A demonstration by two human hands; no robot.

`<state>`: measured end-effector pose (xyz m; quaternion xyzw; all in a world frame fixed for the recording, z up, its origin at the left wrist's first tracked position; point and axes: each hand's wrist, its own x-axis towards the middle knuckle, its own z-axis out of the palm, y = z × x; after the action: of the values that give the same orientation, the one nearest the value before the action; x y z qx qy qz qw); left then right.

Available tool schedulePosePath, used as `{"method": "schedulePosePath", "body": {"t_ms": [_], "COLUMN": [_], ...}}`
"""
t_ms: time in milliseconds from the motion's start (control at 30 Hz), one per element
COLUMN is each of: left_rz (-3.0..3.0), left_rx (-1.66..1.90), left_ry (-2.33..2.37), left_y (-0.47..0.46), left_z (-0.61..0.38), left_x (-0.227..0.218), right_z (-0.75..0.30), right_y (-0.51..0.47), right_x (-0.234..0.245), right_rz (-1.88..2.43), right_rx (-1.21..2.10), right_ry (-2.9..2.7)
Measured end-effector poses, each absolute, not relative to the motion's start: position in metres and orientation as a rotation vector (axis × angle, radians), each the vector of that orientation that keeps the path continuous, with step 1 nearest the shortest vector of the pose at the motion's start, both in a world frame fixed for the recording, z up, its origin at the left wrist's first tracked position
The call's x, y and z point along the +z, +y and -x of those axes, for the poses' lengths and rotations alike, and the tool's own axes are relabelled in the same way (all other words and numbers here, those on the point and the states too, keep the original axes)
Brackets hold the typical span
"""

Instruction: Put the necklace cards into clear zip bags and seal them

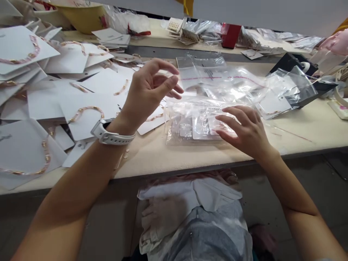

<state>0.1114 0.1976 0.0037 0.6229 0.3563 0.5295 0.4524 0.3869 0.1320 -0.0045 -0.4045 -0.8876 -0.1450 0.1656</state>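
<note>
Left hand (148, 90) hovers half open, fingers loosely curled and thumb parted from forefinger, at ten o'clock of the clear plastic bags (186, 130) filled with white cards. Right hand (244, 130) spreads its bent fingers over their three-o'clock side; whether fingertips touch the plastic, I cannot tell. Bracelet cards (81, 92) lie at the left hand's nine o'clock.

A cream table (146, 161) bears carded bracelets (87, 114) beside clear plastic bags (195, 125).
</note>
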Motion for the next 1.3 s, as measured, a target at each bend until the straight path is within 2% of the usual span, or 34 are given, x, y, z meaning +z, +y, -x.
{"method": "schedulePosePath", "body": {"t_ms": [367,567,800,1067,1233,1300], "left_rz": [-1.581,-1.678,-1.575,-1.580,-1.630,-1.652], "left_rx": [1.502,1.448,1.472,1.356,1.281,1.243], "left_ry": [0.862,0.987,1.044,1.025,0.946,0.914], "left_y": [0.204,0.220,0.225,0.222,0.221,0.218], "left_z": [-0.113,-0.112,-0.109,-0.103,-0.098,-0.097], "left_x": [0.012,0.015,0.006,0.005,0.001,0.003], "right_z": [-0.392,-0.391,-0.394,-0.390,-0.437,-0.476], "right_y": [0.122,0.097,0.077,0.070,0.088,0.101], "right_x": [-0.016,-0.020,-0.020,-0.023,-0.013,-0.018], "right_rz": [0.997,1.072,1.011,1.026,1.365,1.615], "right_rx": [-0.428,-0.516,-0.265,-0.125,-0.177,-0.015], "right_ry": [-2.509,-2.441,-2.428,-2.250,-1.774,-1.744]}}
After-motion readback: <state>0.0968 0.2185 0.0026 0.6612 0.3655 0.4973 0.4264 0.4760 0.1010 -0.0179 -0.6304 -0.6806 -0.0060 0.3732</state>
